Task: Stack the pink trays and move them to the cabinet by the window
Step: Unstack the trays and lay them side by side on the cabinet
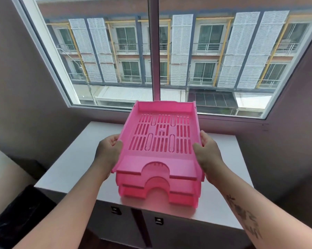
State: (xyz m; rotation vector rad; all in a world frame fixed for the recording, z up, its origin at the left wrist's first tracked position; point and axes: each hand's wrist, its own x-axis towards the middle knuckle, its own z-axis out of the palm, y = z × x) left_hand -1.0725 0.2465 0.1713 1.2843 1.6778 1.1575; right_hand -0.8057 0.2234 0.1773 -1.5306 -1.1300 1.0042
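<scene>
A stack of three pink slotted trays (160, 141) is held over the white top of the cabinet (76, 164) below the window (155, 51). The stack tilts, its far end raised, and its near bottom edge is at or just above the cabinet top; I cannot tell if it touches. My left hand (109, 150) grips the stack's left side wall, thumb on the rim. On the right side wall, my right hand (208, 151) grips in the same way. The lower two trays show only at the front, under the top one.
The cabinet has two grey doors (187, 232) with small dark handles, facing me. Dark walls close in on both sides. A black shiny object (17, 218) lies at the lower left, beside a pale surface (1, 169).
</scene>
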